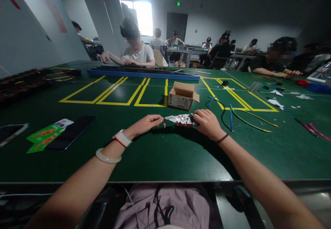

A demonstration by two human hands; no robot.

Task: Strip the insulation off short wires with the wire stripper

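Pliers [181, 119] lie in the curled, gripping fingers of the right hand [209, 122], nose just beside the fingertips of the left hand [148, 123]; whether those pinch anything, I cannot tell. Good control calls for left fingertips clear of the nose.

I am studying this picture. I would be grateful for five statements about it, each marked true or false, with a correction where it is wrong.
1. The person's right hand holds a silver metal hand tool. True.
2. The small brown cardboard box is closed. False: the small brown cardboard box stands open.
3. A thin green-and-yellow wire lies to the right of that box on the dark green table. True.
4. The pale, ring-shaped bangle is on the right arm. False: the pale, ring-shaped bangle is on the left.
5. The left hand rests on the box. False: the left hand is near the tool's pointed tip.
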